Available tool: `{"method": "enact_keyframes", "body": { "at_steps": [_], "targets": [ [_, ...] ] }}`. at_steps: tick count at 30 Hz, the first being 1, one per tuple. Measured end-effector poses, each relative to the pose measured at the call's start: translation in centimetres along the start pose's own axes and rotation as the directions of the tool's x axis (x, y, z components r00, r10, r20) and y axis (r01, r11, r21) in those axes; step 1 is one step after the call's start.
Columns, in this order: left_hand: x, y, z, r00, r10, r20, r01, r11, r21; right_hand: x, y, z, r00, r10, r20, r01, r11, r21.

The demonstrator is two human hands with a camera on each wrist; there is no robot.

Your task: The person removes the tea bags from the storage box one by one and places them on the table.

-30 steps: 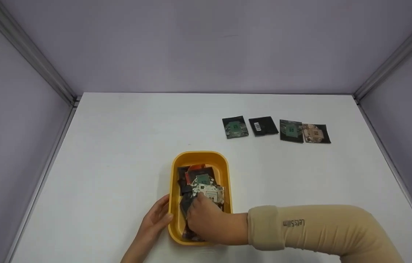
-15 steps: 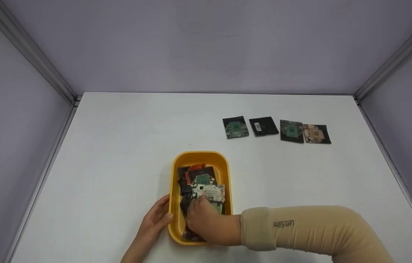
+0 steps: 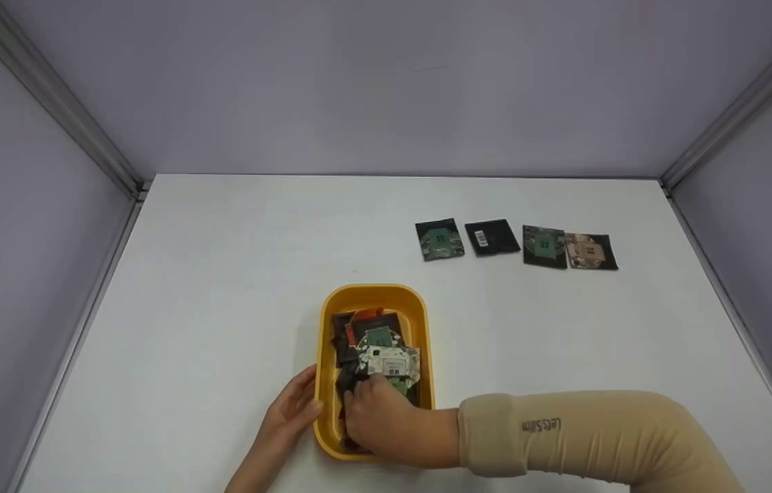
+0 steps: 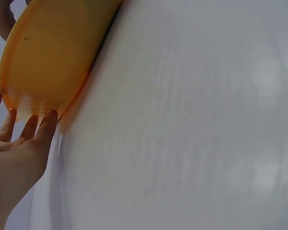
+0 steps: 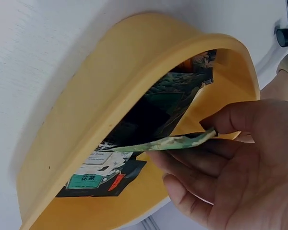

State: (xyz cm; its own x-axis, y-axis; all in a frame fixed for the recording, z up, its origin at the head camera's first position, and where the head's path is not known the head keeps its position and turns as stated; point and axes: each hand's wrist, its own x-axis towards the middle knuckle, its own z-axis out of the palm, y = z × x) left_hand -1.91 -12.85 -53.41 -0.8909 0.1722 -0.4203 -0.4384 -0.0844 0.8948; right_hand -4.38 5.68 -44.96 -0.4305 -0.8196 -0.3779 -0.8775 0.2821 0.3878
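A yellow bin [image 3: 386, 296] stands on the white table, holding a loose heap of tea sachets [image 3: 389, 361], some dark, one mostly white, one with red. My left hand [image 3: 285, 419] is at the bin's left side; in the left wrist view its straight fingers [image 4: 43, 127] touch the outer wall, the thumb up near the rim. My right hand [image 3: 382, 421] reaches down into the near part of the bin. Seen from the right wrist, its thumb and fingers pinch a green-edged tea sachet [image 5: 175, 143], turned edge-on. Beside that lies a dark green sachet [image 5: 161, 103].
Beyond the bin, toward the back right, several sachets lie in a row: a green one [image 3: 440, 239], a black one with a barcode label [image 3: 492, 237], and another green one [image 3: 543, 246] against a beige one [image 3: 590, 251]. Grey panels [image 3: 386, 89] enclose the table.
My right hand has shifted slightly nearer to me within the bin, uncovering more of the white sachet. The left hand and the row at the back have stayed put.
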Motion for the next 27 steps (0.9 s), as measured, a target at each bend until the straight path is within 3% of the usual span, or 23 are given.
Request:
{"method": "enact_keyframes", "body": {
  "at_steps": [7, 11, 22, 27],
  "targets": [
    [0.1, 0.1, 0.1, 1.0, -0.001, -0.012, 0.001, 1.0, -0.001, -0.6, 0.5, 0.2, 0.992, 0.009, -0.126, -0.005, 0.999, 0.031],
    [0.1, 0.1, 0.1, 1.0, -0.015, -0.02, 0.015, 1.0, 0.004, -1.2, 0.9, 0.4, 0.976, 0.03, -0.214, -0.019, 0.998, 0.056],
    [-0.1, 0.2, 0.3, 0.999, -0.021, -0.032, 0.021, 1.0, 0.013, -3.3, 1.6, 0.6, 0.894, -0.01, -0.449, 0.032, 0.999, 0.041],
    [0.0, 0.2, 0.3, 0.999, -0.025, -0.033, 0.025, 1.0, 0.005, -4.5, 2.3, 0.7, 0.846, -0.014, -0.533, 0.053, 0.997, 0.059]
  ]
}}
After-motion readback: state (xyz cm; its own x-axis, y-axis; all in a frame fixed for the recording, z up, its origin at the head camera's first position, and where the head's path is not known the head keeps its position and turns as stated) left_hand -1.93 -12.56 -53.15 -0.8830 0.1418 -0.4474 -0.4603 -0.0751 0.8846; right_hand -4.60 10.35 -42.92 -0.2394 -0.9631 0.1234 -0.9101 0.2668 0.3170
